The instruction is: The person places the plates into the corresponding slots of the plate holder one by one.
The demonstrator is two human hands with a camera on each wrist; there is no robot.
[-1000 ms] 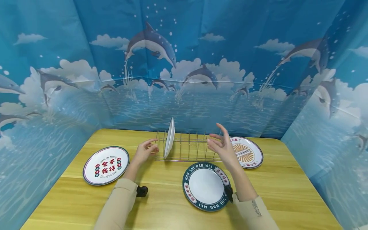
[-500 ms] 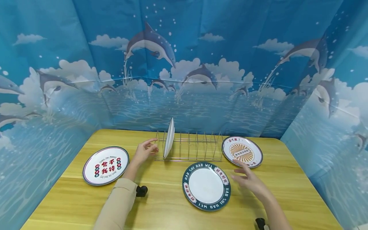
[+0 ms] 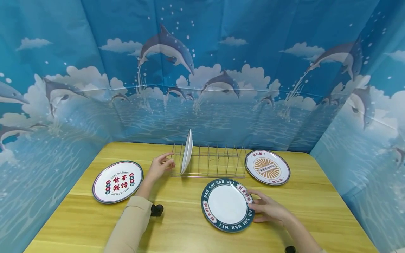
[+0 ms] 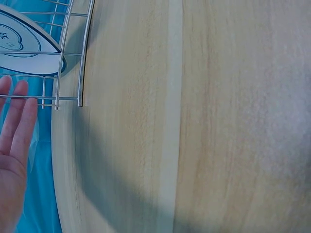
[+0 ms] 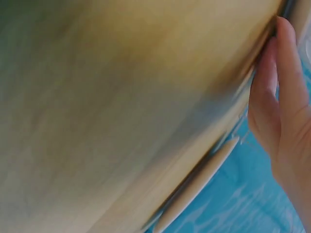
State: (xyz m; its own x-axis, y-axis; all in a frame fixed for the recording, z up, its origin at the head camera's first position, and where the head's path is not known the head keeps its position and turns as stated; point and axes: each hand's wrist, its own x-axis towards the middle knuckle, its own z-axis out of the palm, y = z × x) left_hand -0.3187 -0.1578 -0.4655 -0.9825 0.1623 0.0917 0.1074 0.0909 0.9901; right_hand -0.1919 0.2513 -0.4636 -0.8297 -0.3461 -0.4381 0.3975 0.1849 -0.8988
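Note:
My left hand [image 3: 160,168] is at the left end of a wire dish rack [image 3: 218,174]. In the left wrist view its fairly straight fingers [image 4: 22,128] touch the end wire. One white plate [image 3: 187,153] with a dark rim stands upright in the rack near that hand. My right hand [image 3: 269,209] reaches the right edge of a green-rimmed plate [image 3: 226,204] lying flat in front of the rack. Its fingertips are on the rim, not visibly clamped round it; in the right wrist view two extended fingers [image 5: 286,63] point along the tabletop edge-on.
A white plate with red and green lettering [image 3: 117,182] lies flat on the left. Another with an orange sunburst [image 3: 267,167] lies right of the rack. The yellow wood-grain table [image 3: 177,225] is bounded by a blue dolphin curtain [image 3: 202,116].
My right hand has withdrawn from the rack's right end, come down toward me, then moved left to the green-rimmed plate's edge. My left hand has stayed at the rack.

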